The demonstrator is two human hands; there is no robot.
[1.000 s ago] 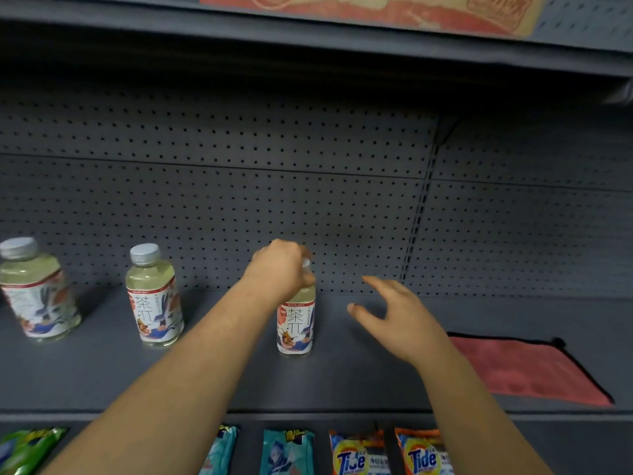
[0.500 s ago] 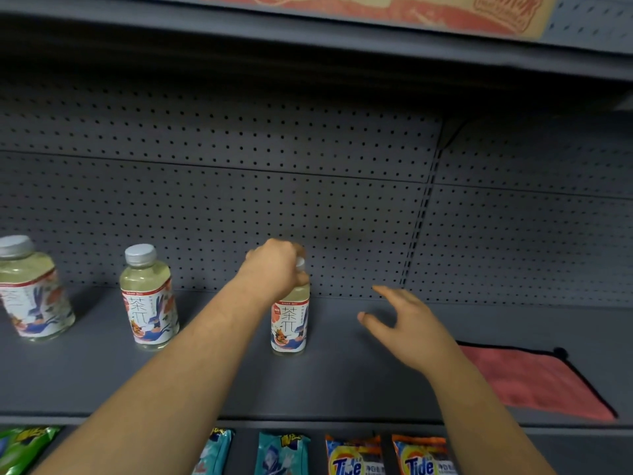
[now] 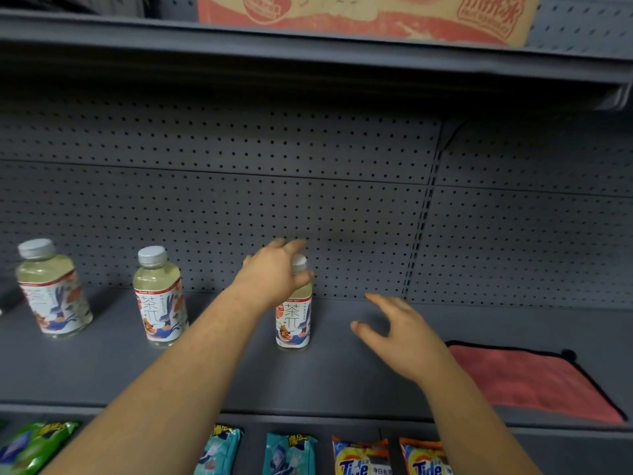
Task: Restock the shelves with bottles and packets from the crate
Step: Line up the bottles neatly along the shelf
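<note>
Three tea bottles stand upright on the grey shelf, all with pale liquid and white caps. The left hand is at the neck and cap of the third tea bottle; thumb lies against the shoulder, fingers look loosened and lifting past the cap, so firm grip or not: cannot tell. That bottle rests on the shelf directly under the hand. Second tea bottle is left of the left hand, well apart; first tea bottle further left, near the frame edge. The right hand hovers to the right of the third bottle, fingers spread and relaxed, holding nothing, not touching the bottle. One red cloth lies flat on the shelf just right of the right wrist. Below the forearms, on the lower shelf: two Tide packets, two teal packets, one green packet. One cardboard box on the top shelf above both hands.
</note>
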